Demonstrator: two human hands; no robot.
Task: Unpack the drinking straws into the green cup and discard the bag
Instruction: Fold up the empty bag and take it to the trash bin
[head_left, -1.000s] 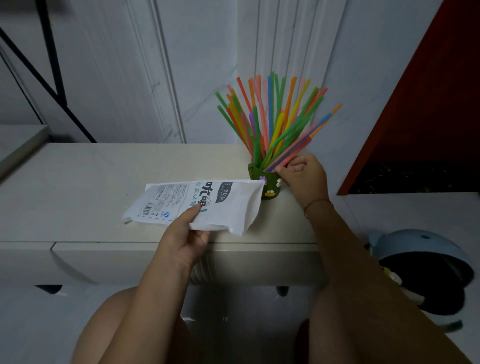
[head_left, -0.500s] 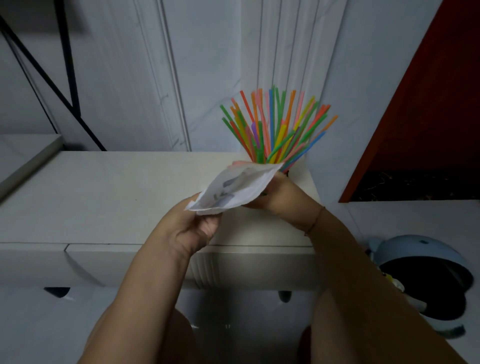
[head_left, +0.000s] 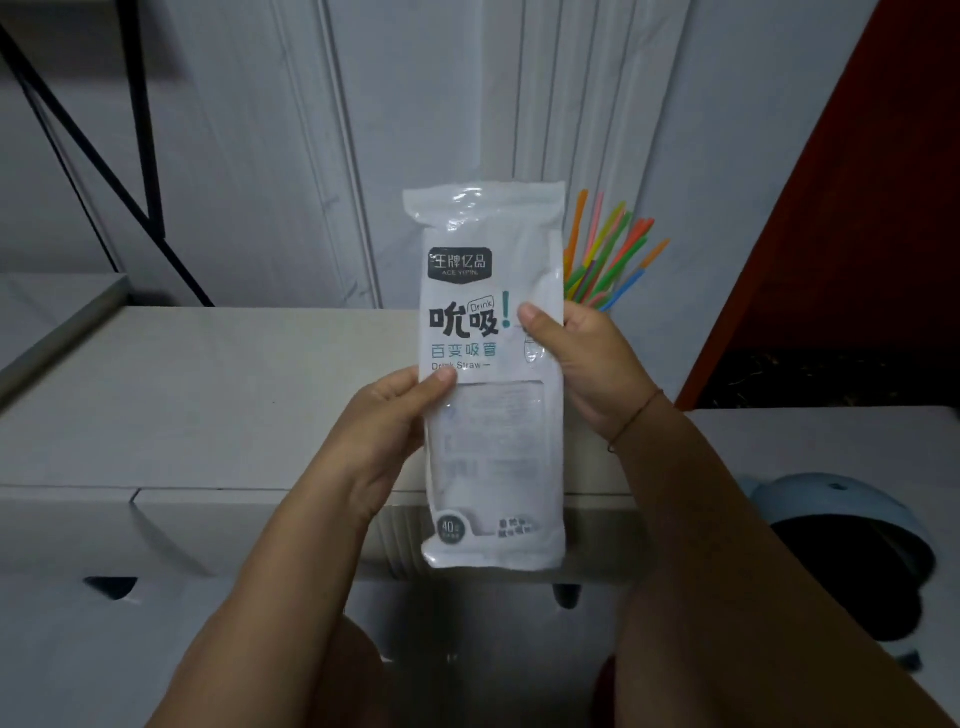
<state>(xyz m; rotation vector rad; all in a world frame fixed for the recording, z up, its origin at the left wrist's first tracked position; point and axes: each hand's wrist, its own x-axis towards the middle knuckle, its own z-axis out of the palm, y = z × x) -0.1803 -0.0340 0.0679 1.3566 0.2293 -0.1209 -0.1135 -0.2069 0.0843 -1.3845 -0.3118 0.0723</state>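
You hold the bag (head_left: 491, 374) upright in front of you, its long axis vertical, the sealed, crinkled top edge pointing up toward the wall (head_left: 234, 156) and the bottom edge hanging down past the front lip of the counter (head_left: 182, 395). Its printed face is turned to you, text right way up.

Your left hand (head_left: 387, 415) pinches the bag's left edge about halfway down, thumb on the front, fingers behind. Your right hand (head_left: 582, 358) grips the right edge a little higher, thumb pressed on the front beside the large print, fingers wrapped behind.

0.5 s ago the bag was tilted and foreshortened, low between both hands; now it is raised and flat to your view. 1 s ago it lay sideways in your left hand alone while your right hand was at the cup.

The bag is white and partly clear plastic, flat and slack, with a dark logo patch near the top, bold black characters, "Drink Straw" in small print, a see-through window in the lower half and a round "40" mark at the bottom left.

Behind its right edge, the straws (head_left: 608, 249) fan up and rightward in orange, pink, yellow, green and blue. The cup is hidden behind the bag and your right hand.
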